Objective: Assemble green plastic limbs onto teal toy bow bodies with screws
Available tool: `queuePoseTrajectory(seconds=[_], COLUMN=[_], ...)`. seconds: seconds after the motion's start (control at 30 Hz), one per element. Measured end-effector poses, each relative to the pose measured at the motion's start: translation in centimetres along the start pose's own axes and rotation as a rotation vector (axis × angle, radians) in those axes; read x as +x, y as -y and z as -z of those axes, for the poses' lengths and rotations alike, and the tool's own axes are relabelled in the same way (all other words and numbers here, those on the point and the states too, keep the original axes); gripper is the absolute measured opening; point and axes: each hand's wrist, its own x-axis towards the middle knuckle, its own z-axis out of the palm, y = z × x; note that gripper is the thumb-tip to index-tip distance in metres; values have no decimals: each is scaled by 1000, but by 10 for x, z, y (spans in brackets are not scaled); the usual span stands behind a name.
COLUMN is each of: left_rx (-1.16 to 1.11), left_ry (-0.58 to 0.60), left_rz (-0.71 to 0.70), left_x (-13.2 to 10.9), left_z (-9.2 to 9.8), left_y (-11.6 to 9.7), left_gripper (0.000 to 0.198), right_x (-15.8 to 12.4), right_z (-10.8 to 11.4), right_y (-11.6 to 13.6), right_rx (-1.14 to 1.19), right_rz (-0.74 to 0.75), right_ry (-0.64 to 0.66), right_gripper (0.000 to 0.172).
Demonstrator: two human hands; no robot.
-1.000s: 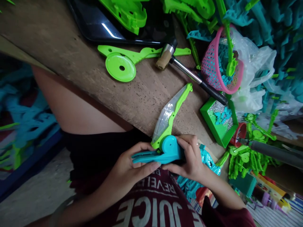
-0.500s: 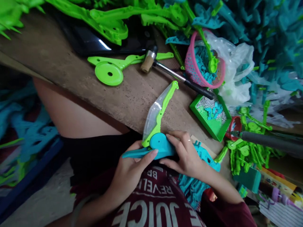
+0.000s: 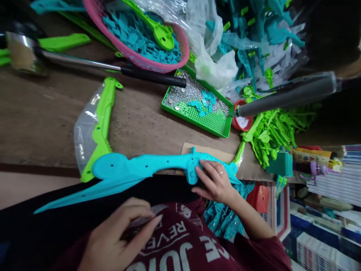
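A long blue plastic toy weapon piece (image 3: pixel 158 162) lies along the table's front edge, its pointed end jutting out over my lap. At its round end it meets a green plastic arm (image 3: pixel 104 109) fitted with a clear curved blade (image 3: pixel 87 128). My right hand (image 3: pixel 216 180) grips the blue piece by the lug near its right end, thumb below and fingers on top. Closer to my body, my left hand (image 3: pixel 121 229) is off the piece and holds nothing, its fingers bent with thumb and forefinger slightly apart.
A hammer (image 3: pixel 113 67) lies behind, its handle resting over a green tray (image 3: pixel 197 122) of small metal pins and blue bits. Further back stands a pink basket (image 3: pixel 135 60) of blue pieces. A small red basket (image 3: pixel 242 124) and a green parts heap (image 3: pixel 270 128) are to the right.
The blue piece has moved from over my lap onto the table edge, turned lengthwise. My left hand has let go and drawn back; the right stays on it. The view has shifted right.
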Motion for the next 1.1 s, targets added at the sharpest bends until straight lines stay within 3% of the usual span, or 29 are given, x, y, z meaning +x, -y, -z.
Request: queuePoseTrajectory(seconds=[0.1, 0.2, 0.27, 0.33, 0.43, 0.5, 0.6, 0.7, 0.77, 0.83, 0.9, 1.0, 1.1], left_rx=[290, 574, 678, 696, 692, 707, 725, 657, 603, 598, 620, 642, 666], left_ry=[89, 163, 170, 156, 134, 128, 160, 247, 305, 356, 451, 674, 862], left_rz=[-299, -611, -775, -865, -915, -922, -847, -707, -663, -683, -789, -841, -828], left_x=[32, 72, 89, 97, 97, 95, 90, 89, 101, 131, 175, 249, 299], left_z=[-26, -48, -55, -57, -56, -58, -58, -43, -26, -14, -13, -32, -52], left_y=[-5, 0, 8, 15, 23, 24, 19, 6, -4, -11, -12, -1, 20], left_gripper=[39, 38, 38, 38, 39, 39, 41, 39, 39, 41, 45, 58, 56], right_x=[-1, 10, 27, 49, 84, 105, 125, 132, 132, 132, 132, 128, 113], right_z=[4, 17, 25, 32, 38, 38, 34, 29, 26, 25, 25, 29, 33], right_y=[-17, -64, -105, -144, -177, -180, -170, -162, -160, -157, -152, -143, -137], right_rx=[120, 128, 190, 393, 737, 879, 1005, 1036, 1010, 978, 951, 932, 903], right_rz=[-33, -369, -565, -550, -453, -407, -352, -374, -420, -463, -498, -523, -527], right_ry=[-203, -619, -799, -736, -514, -449, -479, -534, -597, -690, -773, -842, -875], right_gripper=[49, 29, 30, 43, 44, 47, 55, 53, 52, 52, 51, 47, 41])
